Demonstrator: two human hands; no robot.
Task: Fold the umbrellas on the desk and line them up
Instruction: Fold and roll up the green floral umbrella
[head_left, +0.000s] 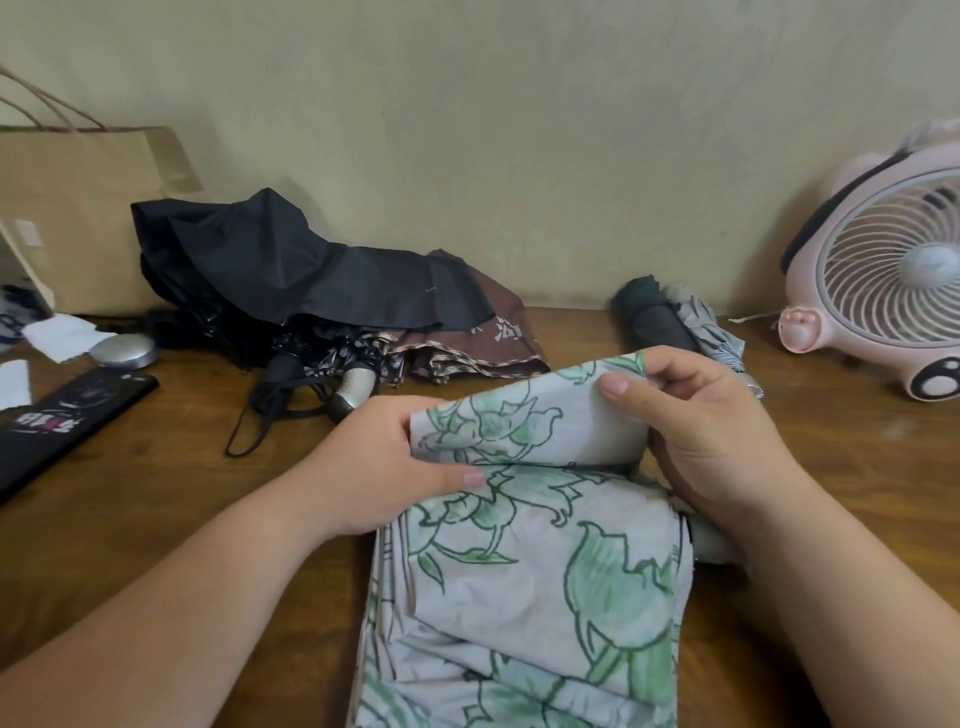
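L hand (384, 462) & R hand (711, 436) both pinching floral umbrella (540, 561) fabric, on desk (156, 499)

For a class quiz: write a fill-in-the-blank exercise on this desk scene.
1. The left hand and right hand hold a white umbrella printed with ____ flowers.
2. The unfolded black umbrella lies beside a brown paper ____.
3. The pink appliance at the right end of the desk is a ____.
Missing words: green; bag; fan.
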